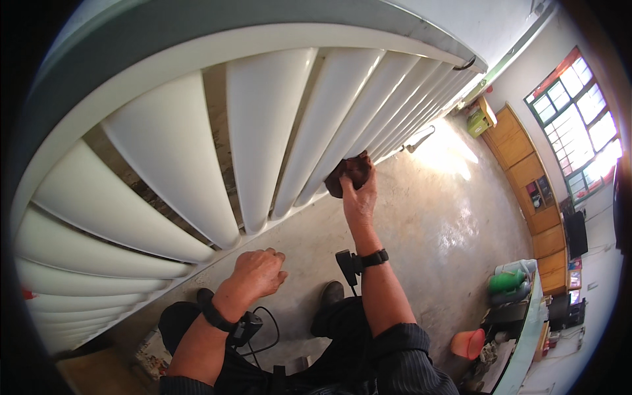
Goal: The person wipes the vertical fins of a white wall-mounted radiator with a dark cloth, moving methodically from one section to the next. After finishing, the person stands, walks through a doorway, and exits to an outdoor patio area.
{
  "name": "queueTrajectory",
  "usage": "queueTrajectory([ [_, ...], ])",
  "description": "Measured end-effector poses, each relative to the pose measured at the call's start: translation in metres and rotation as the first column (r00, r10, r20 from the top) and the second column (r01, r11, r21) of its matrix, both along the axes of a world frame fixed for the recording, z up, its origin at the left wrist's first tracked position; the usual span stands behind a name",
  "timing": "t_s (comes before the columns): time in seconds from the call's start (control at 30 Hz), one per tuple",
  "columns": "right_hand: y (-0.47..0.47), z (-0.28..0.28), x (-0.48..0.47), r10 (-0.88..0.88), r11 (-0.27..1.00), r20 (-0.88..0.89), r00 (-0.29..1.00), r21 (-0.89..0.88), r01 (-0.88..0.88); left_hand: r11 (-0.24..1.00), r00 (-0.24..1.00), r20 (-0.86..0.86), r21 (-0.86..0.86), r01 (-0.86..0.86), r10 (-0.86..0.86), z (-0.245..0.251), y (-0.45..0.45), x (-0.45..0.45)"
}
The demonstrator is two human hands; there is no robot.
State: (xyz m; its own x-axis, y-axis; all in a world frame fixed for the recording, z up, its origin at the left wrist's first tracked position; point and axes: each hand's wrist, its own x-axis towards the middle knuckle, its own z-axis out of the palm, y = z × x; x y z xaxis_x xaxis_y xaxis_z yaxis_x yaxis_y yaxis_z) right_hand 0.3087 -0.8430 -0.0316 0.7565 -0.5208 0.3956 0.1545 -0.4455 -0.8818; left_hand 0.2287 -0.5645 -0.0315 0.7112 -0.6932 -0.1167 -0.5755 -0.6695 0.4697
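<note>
A large white radiator (pixel 266 108) of rounded vertical columns spans the upper left in front of me, with a grey ledge (pixel 276 11) along its top. My right hand (pixel 359 190) grips a dark reddish-brown cloth (pixel 348 173) and presses it to the lower end of a column. My left hand (pixel 261 270) hangs just off the radiator's bottom edge, fingers loosely curled, with nothing seen in it; its palm is hidden. Each wrist wears a black strap with a small black device, the left one (pixel 247 328) trailing a cable.
Bare concrete floor (pixel 424 217) lies below and to the right. Along the far wall stand wooden cabinets (pixel 523 168) under a barred window (pixel 575 123). At the lower right are an orange-red bucket (pixel 468 344), a green container (pixel 507 281) and a glass-topped table (pixel 522 340).
</note>
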Motion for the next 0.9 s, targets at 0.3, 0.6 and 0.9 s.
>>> queueTrajectory([
  [0.3,-0.001,-0.042,-0.001,-0.040,0.998,-0.179,0.983,-0.054,0.031,0.998,0.999,-0.029,0.055,0.020,-0.019,0.002,-0.007,0.004],
  [0.6,-0.021,-0.086,0.002,0.057,0.998,-0.334,0.941,-0.002,-0.061,0.999,1.000,-0.015,0.040,0.006,-0.006,-0.003,-0.003,0.004],
  [0.9,-0.026,-0.102,0.007,0.124,0.987,-0.337,0.933,0.135,-0.083,0.997,0.997,0.038,-0.040,-0.060,0.062,0.003,-0.007,0.009],
])
